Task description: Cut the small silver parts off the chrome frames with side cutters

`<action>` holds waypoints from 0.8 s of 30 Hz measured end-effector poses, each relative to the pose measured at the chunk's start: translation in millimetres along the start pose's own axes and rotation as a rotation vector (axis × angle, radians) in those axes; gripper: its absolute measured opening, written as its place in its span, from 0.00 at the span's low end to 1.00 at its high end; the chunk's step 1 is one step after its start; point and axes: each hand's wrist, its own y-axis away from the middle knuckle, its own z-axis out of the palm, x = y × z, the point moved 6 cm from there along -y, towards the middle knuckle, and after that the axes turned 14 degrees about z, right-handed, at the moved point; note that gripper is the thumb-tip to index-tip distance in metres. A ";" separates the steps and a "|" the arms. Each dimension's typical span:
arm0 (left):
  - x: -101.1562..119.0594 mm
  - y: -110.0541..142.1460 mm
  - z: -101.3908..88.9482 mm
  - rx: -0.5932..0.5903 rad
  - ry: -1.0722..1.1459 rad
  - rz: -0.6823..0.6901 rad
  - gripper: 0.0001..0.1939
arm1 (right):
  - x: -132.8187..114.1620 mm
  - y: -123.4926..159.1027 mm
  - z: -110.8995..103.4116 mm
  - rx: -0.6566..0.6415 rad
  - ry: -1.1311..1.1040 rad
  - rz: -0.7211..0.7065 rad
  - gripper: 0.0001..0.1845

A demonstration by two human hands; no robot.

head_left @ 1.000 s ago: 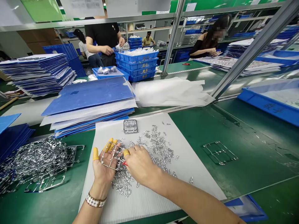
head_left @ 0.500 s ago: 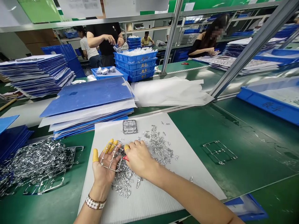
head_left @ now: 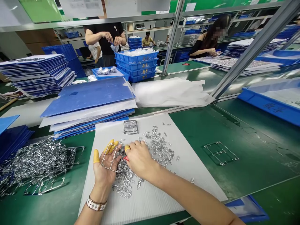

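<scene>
My left hand, palm up with yellow finger cots, holds a shiny chrome sprue frame with thin crossbars. My right hand is closed at the frame's right side. A red handle end shows beneath its fingers, from what look like red-handled nippers; the jaws are hidden. Under and beyond both hands lie many small silvery pieces on a white sheet. Another chrome frame rests at the back of this sheet.
A heap of chrome frames lies at left, and a single frame on the green table at right. Blue boards are stacked behind the sheet. A metal post slants down at right, near a blue tray. Co-workers work beyond.
My hands, the frame and the red handle look almost unchanged. Behind the bench, a co-worker in black has shifted their hands, and a person in white has moved right.
</scene>
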 end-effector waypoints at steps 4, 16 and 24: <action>-0.7 -2.2 -1.4 -0.002 -0.007 -0.011 0.29 | -2.2 -0.9 3.1 -0.002 0.024 0.014 0.12; 56.3 0.8 6.7 -0.105 -0.241 0.407 0.13 | 34.2 13.9 3.3 0.081 0.014 0.060 0.16; 219.9 -36.5 -38.5 0.084 -1.222 0.954 0.18 | 106.6 29.4 38.6 0.209 0.012 0.071 0.15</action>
